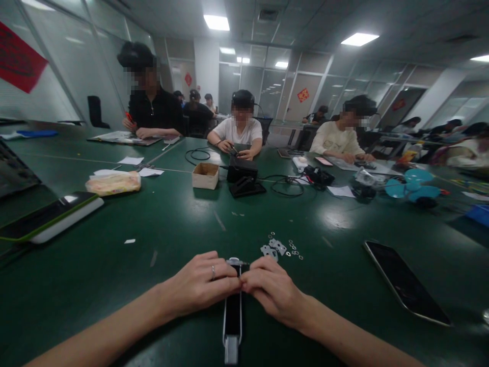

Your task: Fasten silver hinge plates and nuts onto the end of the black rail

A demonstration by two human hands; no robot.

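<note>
A long black bar with a silver frame (233,318) lies lengthwise on the green table (171,224), pointing towards me. My left hand (198,288), with a ring on one finger, rests on the bar's far end with its fingers closed. From the other side, my right hand (269,288) meets it there, fingers pinched at the same end. What the fingertips pinch is hidden. Just beyond my right hand lie several small metal washers and plates (280,247).
A phone (405,283) lies face up at the right; a black-and-white device (49,219) at the left. Further off are a cardboard box (205,176), a black box with cables (244,178), a yellow bag (113,182) and a blue fan (414,186). Other people work along the table's far side.
</note>
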